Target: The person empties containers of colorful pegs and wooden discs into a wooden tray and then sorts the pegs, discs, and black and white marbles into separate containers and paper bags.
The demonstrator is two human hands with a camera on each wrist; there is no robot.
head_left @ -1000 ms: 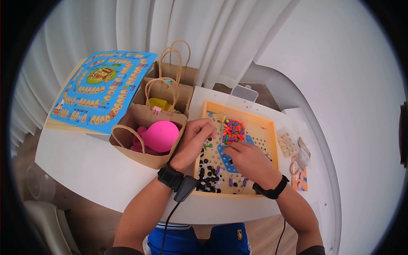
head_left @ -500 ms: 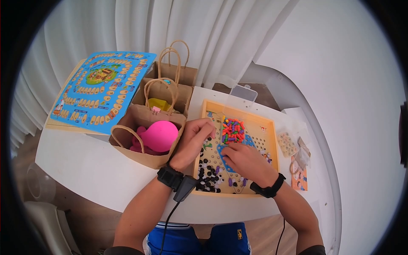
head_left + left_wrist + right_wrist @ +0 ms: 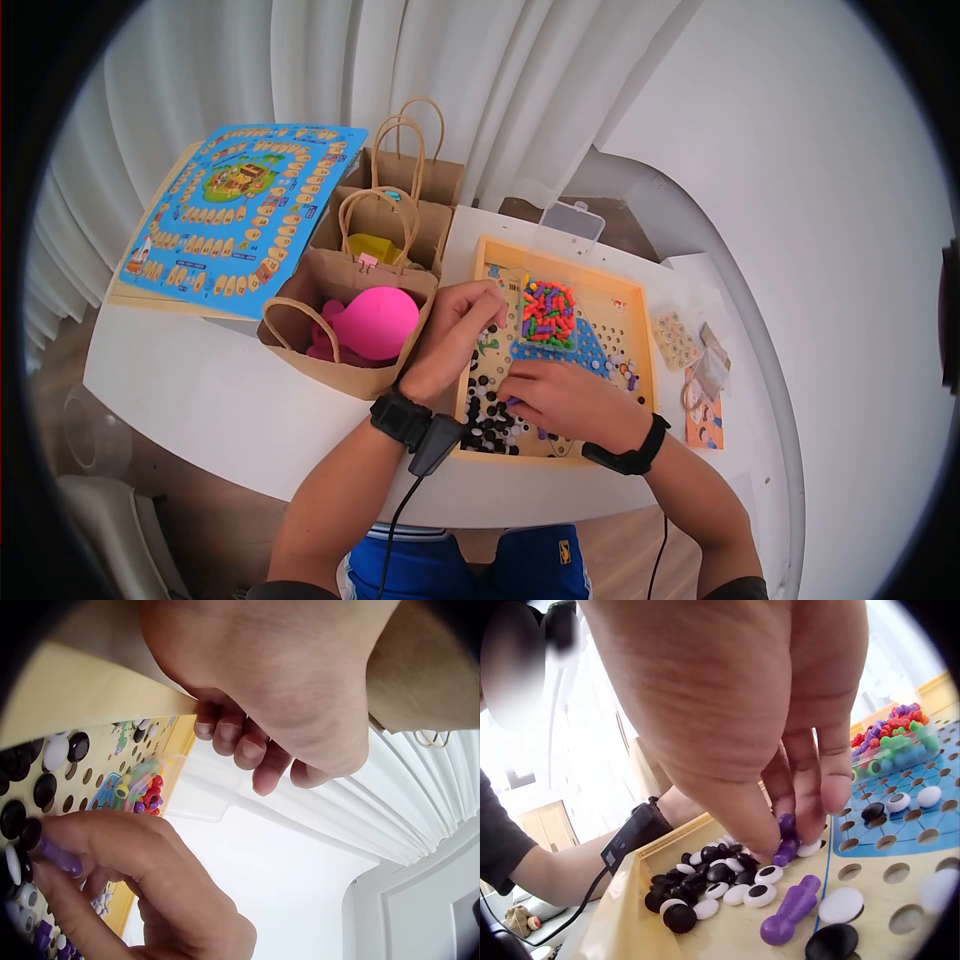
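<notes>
Left hand (image 3: pixel 452 340): beside the shallow wooden tray (image 3: pixel 645 350), fingers loosely curled, apparently holding nothing.
Black and white round pieces (image 3: pixel 718 871): heaped in a near corner, where the rim pens them.
Purple plastic peg (image 3: pixel 786 840): low beside that heap, pinched by thumb and fingertips, suiting its slimness.
Clear peg-filled box (image 3: pixel 548 345): inside the tray, within easy reach.
Right hand (image 3: pixel 575 400): stretched inward, back upward.

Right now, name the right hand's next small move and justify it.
Probably lift the purple peg and carry it toward the clear box: the right hand seems to pinch it between thumb and fingers, beside black and white pieces, and the box holds similar pegs, purple ones included.
</notes>
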